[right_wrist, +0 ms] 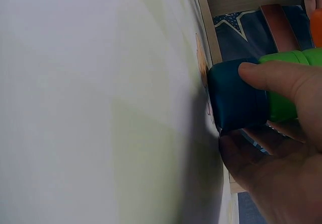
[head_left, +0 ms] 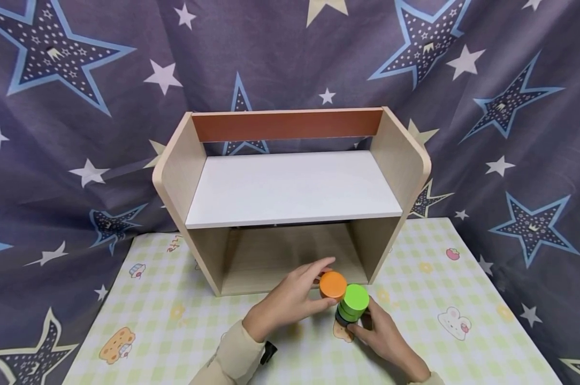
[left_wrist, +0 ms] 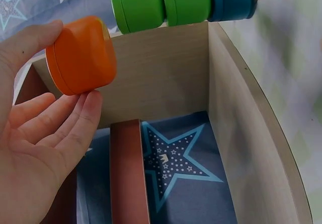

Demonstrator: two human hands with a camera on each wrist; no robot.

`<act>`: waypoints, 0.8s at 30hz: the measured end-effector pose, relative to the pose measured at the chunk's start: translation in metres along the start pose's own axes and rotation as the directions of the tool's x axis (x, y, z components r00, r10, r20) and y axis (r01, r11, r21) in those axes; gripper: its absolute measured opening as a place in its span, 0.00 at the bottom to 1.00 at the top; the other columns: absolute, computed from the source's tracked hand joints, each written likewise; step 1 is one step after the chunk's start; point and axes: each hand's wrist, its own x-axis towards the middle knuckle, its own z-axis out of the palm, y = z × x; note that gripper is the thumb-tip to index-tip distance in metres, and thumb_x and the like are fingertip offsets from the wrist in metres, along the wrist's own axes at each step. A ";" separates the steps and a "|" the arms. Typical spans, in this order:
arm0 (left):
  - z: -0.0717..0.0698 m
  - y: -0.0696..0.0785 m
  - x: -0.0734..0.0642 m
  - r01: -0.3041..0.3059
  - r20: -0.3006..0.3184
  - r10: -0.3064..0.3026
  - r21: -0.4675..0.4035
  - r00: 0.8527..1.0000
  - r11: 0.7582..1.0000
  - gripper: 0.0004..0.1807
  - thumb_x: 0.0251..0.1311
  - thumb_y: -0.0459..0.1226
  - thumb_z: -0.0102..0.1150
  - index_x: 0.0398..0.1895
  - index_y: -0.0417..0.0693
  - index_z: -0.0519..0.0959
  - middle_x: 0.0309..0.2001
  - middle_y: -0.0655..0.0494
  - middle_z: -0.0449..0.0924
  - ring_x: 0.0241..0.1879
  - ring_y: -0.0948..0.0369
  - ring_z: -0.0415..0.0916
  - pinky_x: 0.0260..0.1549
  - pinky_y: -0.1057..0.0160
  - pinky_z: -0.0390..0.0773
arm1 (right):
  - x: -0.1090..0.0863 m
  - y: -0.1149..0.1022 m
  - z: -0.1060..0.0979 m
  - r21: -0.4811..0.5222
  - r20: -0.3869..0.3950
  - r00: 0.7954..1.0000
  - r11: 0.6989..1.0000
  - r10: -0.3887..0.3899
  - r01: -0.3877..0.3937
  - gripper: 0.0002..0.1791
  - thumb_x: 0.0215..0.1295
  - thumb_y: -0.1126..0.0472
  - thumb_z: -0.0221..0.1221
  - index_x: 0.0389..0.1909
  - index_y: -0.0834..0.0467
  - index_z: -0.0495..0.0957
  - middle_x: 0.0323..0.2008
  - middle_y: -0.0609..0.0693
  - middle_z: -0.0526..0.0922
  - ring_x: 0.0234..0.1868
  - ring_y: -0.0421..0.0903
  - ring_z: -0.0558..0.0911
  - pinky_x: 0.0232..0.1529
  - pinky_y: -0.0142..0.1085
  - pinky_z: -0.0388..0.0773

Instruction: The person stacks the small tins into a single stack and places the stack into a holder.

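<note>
My left hand (head_left: 295, 299) pinches an orange rounded cylinder (left_wrist: 83, 58) between thumb and fingertips, beside the upper end of a small stack. That stack stands upright on the tablecloth: a dark blue cylinder (right_wrist: 236, 94) at the bottom and two green cylinders (head_left: 355, 299) above it. Around the lower part of the stack curl the thumb and fingers of my right hand (head_left: 383, 331), with the thumb across the blue piece in the right wrist view. In the head view the orange piece overlaps the edge of the top green one.
A wooden two-level shelf (head_left: 295, 187) with a white middle board and a reddish-brown back rail stands just behind the hands. Under everything lies a green-checked tablecloth (head_left: 463, 278) with cartoon prints. A dark star-patterned curtain (head_left: 290, 53) hangs behind.
</note>
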 end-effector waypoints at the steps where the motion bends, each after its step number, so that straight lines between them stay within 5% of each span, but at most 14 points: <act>1: 0.001 0.000 0.001 -0.003 0.002 0.003 -0.002 1.000 1.000 0.45 0.60 0.45 0.71 0.76 0.49 0.59 0.61 0.53 0.76 0.54 0.64 0.77 0.51 0.65 0.80 | 0.000 0.000 0.000 0.002 0.002 1.000 1.000 0.000 0.000 0.35 0.58 0.62 0.73 0.65 0.53 0.69 0.55 0.46 0.80 0.57 0.48 0.79 0.56 0.49 0.77; 24: 0.013 0.007 0.020 -0.049 0.047 0.049 -0.010 0.998 0.999 0.44 0.63 0.47 0.69 0.77 0.50 0.58 0.64 0.51 0.73 0.55 0.62 0.76 0.54 0.67 0.78 | 0.000 0.002 -0.002 0.043 0.022 1.000 0.999 -0.012 0.011 0.36 0.59 0.63 0.72 0.67 0.53 0.67 0.57 0.46 0.78 0.57 0.48 0.78 0.58 0.51 0.76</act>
